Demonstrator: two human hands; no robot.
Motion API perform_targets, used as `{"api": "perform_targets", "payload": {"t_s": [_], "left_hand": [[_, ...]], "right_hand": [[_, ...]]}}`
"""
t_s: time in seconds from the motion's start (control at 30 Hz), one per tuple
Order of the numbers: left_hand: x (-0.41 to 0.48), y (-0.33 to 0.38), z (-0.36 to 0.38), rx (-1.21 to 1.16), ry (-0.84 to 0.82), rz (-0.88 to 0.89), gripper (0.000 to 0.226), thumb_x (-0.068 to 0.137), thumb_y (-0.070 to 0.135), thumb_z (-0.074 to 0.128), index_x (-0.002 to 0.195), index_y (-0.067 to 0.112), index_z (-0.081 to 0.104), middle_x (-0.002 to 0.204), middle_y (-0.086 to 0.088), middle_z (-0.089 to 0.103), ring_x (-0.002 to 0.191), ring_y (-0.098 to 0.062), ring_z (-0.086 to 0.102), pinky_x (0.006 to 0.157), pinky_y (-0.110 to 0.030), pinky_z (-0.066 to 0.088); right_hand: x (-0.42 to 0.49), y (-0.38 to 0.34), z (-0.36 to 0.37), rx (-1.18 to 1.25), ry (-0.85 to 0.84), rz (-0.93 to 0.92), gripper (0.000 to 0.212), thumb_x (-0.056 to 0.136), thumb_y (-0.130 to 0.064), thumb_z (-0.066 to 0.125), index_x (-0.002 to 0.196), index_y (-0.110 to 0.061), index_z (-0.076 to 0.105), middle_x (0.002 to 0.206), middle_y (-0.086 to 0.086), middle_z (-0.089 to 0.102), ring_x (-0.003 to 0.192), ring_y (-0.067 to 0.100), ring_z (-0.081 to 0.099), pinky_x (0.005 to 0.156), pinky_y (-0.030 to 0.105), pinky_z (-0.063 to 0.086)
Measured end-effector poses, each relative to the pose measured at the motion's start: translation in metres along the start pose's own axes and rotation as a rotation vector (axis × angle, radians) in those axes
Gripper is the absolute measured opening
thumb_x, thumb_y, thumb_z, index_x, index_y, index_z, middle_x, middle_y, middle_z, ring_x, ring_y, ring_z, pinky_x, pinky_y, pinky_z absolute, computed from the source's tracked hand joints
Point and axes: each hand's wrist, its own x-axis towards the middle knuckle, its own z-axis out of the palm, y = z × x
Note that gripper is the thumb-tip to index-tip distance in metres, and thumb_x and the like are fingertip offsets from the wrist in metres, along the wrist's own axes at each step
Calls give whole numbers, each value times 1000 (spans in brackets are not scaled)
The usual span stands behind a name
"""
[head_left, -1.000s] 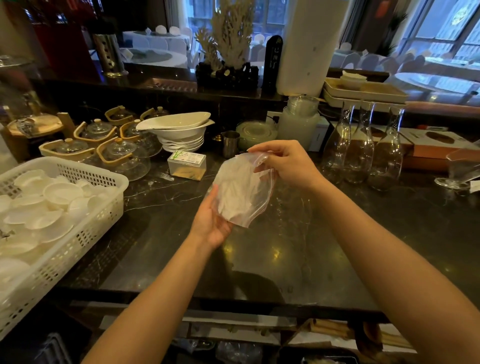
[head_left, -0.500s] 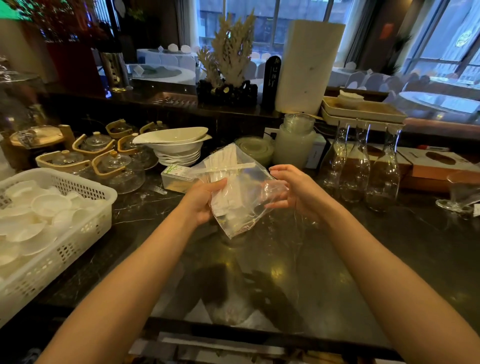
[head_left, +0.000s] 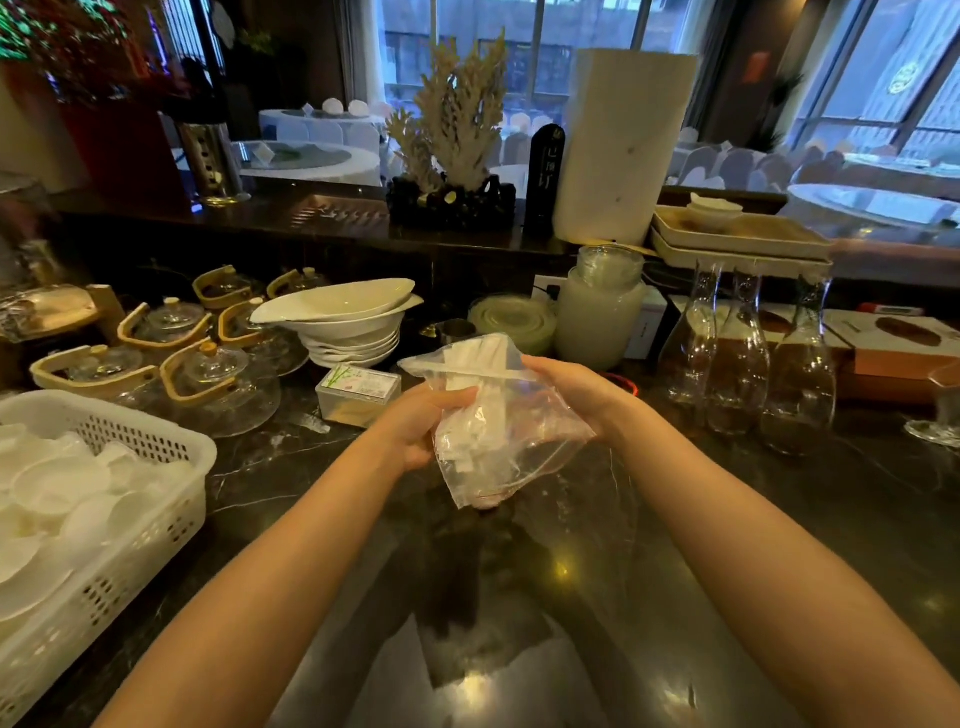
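A clear plastic zip bag (head_left: 498, 431) with white paper-wrapped sticks inside is held above the dark marble counter (head_left: 519, 597). My left hand (head_left: 421, 426) grips the bag's left side, with the thumb across its front. On the right, my right hand (head_left: 576, 395) holds the bag near its top, fingers curled behind the plastic. The bag's mouth points up and away from me, and the white sticks poke toward it.
A white slotted basket (head_left: 156, 499) of small white dishes stands at the left. Glass teapots (head_left: 218, 384), stacked white bowls (head_left: 353, 327) and a small box (head_left: 358, 395) sit behind the bag. Three glass carafes (head_left: 737, 364) stand at the right, a frosted jar (head_left: 597, 312) behind.
The bag has turned upright and both hands now hold its sides. My right hand came down from the bag's top to its right side; my left hand shifted from beneath to the left.
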Motion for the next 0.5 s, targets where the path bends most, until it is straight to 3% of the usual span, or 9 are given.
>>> {"api": "perform_targets", "payload": {"t_s": [0.1, 0.2, 0.37, 0.5], "left_hand": [[21, 11, -12, 75, 36, -9, 35, 88, 4, 52, 123, 5, 51, 96, -11, 65, 88, -25, 63, 83, -40, 50], [41, 24, -20, 141, 45, 21, 33, 89, 5, 51, 122, 3, 52, 90, -9, 64, 82, -22, 62, 74, -35, 51], [69, 37, -23, 259, 15, 52, 28, 91, 5, 48, 118, 0, 52, 90, -9, 65, 80, -20, 64, 67, -31, 53], [79, 43, -14, 302, -32, 100, 16, 90, 6, 50, 104, 8, 56, 86, -5, 67, 68, -13, 69, 51, -24, 55]], "right_hand": [[22, -6, 4, 10, 72, 18, 20, 95, -24, 45, 99, -10, 58, 91, 7, 61, 77, 19, 62, 57, 30, 56], [41, -11, 7, 66, 126, -2, 18, 92, -15, 48, 83, -7, 61, 81, 7, 61, 71, 18, 61, 60, 30, 55], [58, -16, 6, 194, 88, 10, 21, 89, -6, 46, 74, -5, 61, 80, 10, 64, 73, 22, 65, 51, 27, 57], [70, -22, -2, 257, 125, 21, 13, 86, 0, 41, 87, 1, 54, 87, 13, 58, 74, 20, 60, 55, 29, 60]]}}
